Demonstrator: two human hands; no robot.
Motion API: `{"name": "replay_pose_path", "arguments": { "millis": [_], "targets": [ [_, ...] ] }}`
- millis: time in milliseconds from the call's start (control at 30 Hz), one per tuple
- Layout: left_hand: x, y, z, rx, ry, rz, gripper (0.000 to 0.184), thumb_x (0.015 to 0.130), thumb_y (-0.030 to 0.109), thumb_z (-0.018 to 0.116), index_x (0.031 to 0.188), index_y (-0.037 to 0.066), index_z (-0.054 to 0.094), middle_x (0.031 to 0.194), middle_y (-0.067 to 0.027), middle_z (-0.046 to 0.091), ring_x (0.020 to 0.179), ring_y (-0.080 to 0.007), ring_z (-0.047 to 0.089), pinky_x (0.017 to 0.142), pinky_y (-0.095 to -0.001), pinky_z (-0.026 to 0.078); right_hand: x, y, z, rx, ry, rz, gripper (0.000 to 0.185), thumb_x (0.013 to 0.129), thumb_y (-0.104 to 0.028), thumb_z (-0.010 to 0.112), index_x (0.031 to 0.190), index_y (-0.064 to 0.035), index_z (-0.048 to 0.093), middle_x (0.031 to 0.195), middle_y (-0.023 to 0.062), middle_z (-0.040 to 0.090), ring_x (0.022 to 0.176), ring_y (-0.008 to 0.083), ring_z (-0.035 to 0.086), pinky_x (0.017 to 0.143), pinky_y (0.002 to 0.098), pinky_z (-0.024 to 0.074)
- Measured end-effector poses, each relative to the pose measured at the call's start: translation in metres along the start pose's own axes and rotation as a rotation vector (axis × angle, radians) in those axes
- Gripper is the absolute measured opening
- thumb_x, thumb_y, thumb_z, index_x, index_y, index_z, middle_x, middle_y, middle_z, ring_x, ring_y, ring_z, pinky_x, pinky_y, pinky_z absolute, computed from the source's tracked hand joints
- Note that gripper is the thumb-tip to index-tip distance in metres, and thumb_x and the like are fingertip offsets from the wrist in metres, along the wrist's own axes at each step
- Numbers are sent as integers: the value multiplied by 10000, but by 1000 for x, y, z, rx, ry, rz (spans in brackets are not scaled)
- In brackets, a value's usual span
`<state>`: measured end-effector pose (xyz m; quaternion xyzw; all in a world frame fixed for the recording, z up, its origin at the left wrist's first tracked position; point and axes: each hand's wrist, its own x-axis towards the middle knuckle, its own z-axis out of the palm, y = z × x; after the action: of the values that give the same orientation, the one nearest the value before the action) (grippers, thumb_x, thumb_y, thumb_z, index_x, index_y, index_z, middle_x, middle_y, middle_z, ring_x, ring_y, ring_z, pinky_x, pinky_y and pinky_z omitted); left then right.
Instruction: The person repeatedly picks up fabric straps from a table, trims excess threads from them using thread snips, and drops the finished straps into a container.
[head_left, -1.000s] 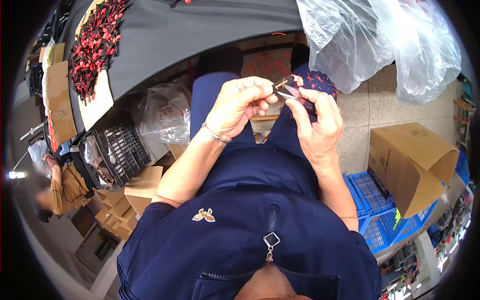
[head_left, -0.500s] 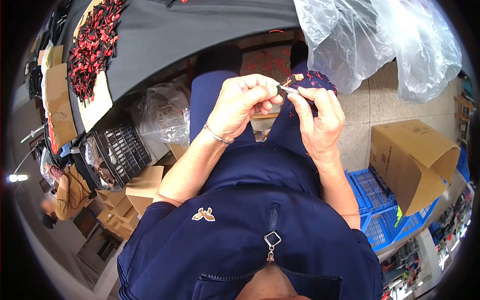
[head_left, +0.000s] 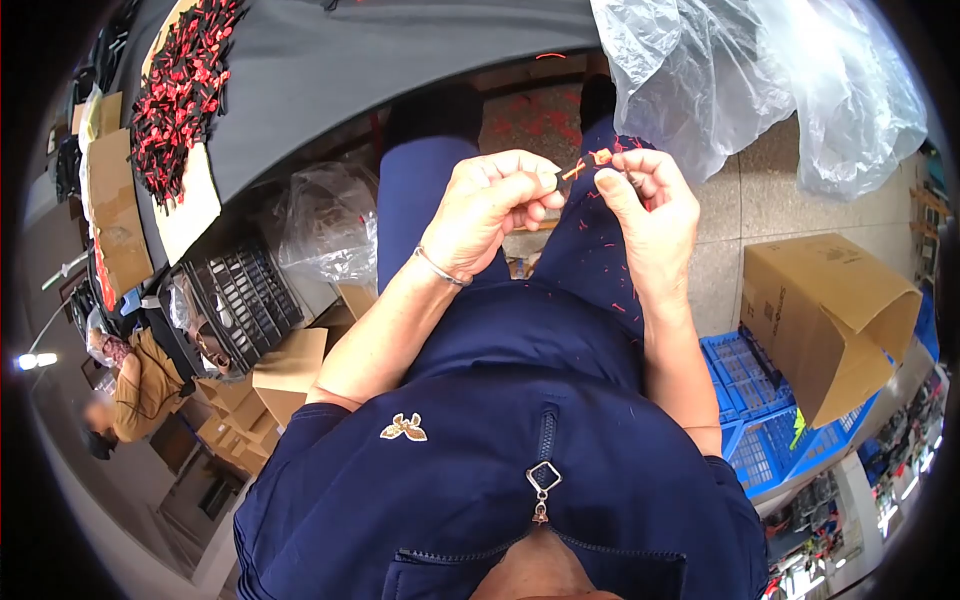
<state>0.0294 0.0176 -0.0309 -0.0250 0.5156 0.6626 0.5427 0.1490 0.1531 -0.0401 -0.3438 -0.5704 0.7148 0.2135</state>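
Note:
Above my thighs, my left hand (head_left: 503, 205) is closed in a pinch on a small black piece with an orange-red end (head_left: 573, 172). My right hand (head_left: 655, 215) faces it from the right, its thumb and fingertips close to the orange-red end; whether they touch it is hard to see. Inside the right fingers a small dark metal tool (head_left: 633, 181) is mostly hidden. Red thread scraps (head_left: 610, 222) are scattered over the trouser leg. At the far left of the black-covered table (head_left: 360, 70) lies a heap of small black and red pieces (head_left: 180, 105) on cardboard.
A clear plastic bag (head_left: 740, 90) hangs at the upper right. Below it, an open cardboard box (head_left: 825, 320) stands on blue plastic crates (head_left: 745, 375). To the left are a black crate (head_left: 240, 300) and several cartons (head_left: 285, 370). Another person (head_left: 145, 385) works at the far left.
My right hand has shifted slightly up and right, and the silver tip of the tool has pulled back from the piece. My left hand keeps its pinch in nearly the same place.

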Motion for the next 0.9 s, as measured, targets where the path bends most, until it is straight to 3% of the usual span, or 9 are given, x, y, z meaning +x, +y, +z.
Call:
{"name": "replay_pose_path", "arguments": {
  "millis": [100, 267, 367, 500, 600, 667, 733, 867, 900],
  "targets": [
    [-1, -4, 4, 49, -25, -5, 139, 889, 94, 642, 980, -11, 649, 804, -55, 680, 644, -73, 576, 631, -212, 489, 8, -7, -10, 275, -229, 494, 214, 885, -185, 729, 972, -27, 613, 688, -27, 561, 518, 21, 433, 462, 183, 349],
    [-5, -8, 11, 354, 72, 124, 186, 872, 86, 687, 1039, 8, 657, 827, -50, 688, 710, -82, 617, 664, -222, 511, 8, 6, 0, 476, -197, 480, 171, 891, -172, 708, 828, -79, 579, 633, -41, 505, 473, 21, 370, 433, 195, 294],
    [-11, -11, 18, 993, 168, 697, 242, 815, 28, 728, 1052, 19, 679, 844, -61, 705, 748, -109, 661, 674, -247, 535, 6, 8, 2, 463, -151, 398, 178, 891, -166, 703, 803, -83, 573, 620, -39, 509, 466, 22, 366, 431, 201, 293],
    [0, -17, 7, 1235, 132, 1127, 215, 762, -7, 744, 972, 28, 719, 881, -97, 720, 741, -175, 694, 669, -260, 544, 3, 13, 0, 489, -169, 393, 149, 893, -168, 699, 844, -77, 592, 652, -27, 548, 494, 27, 408, 440, 201, 308],
    [-7, -12, 10, 1193, 195, 893, 163, 798, 5, 725, 961, 21, 717, 862, -86, 724, 725, -129, 686, 665, -249, 542, 2, 5, 4, 330, -120, 365, 159, 892, -167, 703, 949, -47, 616, 745, 1, 609, 583, 38, 493, 478, 196, 353],
    [-5, -23, 6, 657, 248, 464, 133, 897, 88, 680, 975, -19, 688, 798, -66, 704, 678, -69, 641, 634, -220, 535, 0, 2, 7, 202, -49, 269, 215, 885, -157, 713, 1022, -22, 617, 815, 24, 643, 655, 47, 542, 516, 191, 391],
    [-5, -12, 7, 404, 222, 214, 155, 918, 123, 661, 979, -19, 675, 807, -70, 695, 649, -74, 622, 607, -209, 522, -2, 2, 8, 103, 30, 99, 286, 873, -142, 729, 1088, 2, 608, 885, 48, 667, 727, 55, 579, 561, 185, 429],
    [-3, -15, 2, 162, 154, 107, 153, 928, 130, 635, 964, -14, 670, 801, -67, 686, 618, -72, 597, 587, -215, 514, -15, -1, 5, -131, 72, -78, 247, 862, -99, 741, 1050, -2, 616, 894, 59, 686, 755, 50, 594, 625, 214, 472],
    [-3, -15, 2, 133, 142, 99, 153, 928, 130, 630, 959, -14, 669, 796, -65, 683, 616, -74, 595, 587, -219, 515, -14, 9, 3, -254, 106, -233, 221, 824, -100, 775, 981, -24, 641, 842, 54, 694, 708, 91, 609, 617, 256, 481]
  ]
}}
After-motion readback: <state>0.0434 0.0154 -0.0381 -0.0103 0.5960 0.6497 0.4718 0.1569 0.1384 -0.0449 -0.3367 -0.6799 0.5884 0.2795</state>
